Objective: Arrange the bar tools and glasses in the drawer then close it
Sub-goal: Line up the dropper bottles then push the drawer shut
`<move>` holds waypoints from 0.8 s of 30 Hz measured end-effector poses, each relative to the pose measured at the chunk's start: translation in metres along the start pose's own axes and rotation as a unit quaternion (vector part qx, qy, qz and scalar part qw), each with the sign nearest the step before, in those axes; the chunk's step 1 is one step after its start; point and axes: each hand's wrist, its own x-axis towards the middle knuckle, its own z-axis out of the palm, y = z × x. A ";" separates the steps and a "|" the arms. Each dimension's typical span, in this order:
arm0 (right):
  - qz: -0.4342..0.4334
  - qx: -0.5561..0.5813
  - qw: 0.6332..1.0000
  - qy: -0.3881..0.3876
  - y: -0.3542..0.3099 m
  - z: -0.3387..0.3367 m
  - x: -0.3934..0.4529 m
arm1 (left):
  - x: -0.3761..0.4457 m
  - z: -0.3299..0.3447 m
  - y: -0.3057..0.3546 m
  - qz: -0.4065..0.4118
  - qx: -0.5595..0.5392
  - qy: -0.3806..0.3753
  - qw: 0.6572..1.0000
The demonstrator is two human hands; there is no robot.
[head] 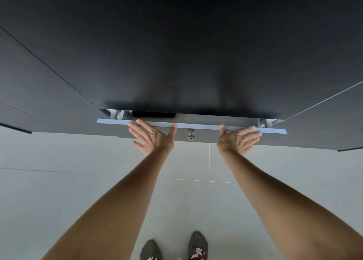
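Fingers of left hand and right hand spread flat, gripping nothing, pressing drawer front edge either side of knob. Drawer nearly shut beneath counter. Risk: fingertips over top edge pinched; uneven push jams it.

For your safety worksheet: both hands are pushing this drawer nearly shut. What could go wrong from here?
1. The left hand and right hand have fingertips over the drawer front; they may get pinched under the countertop.
2. A dark object inside could perhaps catch.
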 end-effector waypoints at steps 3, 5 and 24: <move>0.003 0.007 1.000 -0.003 -0.008 0.000 0.008 | 0.006 -0.001 0.002 0.015 0.004 0.004 1.000; -0.003 0.013 1.000 -0.009 -0.011 0.000 0.011 | 0.011 -0.001 0.001 0.029 0.006 0.009 1.000; -0.087 0.050 0.985 -0.138 0.002 -0.025 0.028 | 0.030 -0.028 -0.021 0.130 -0.006 -0.086 0.988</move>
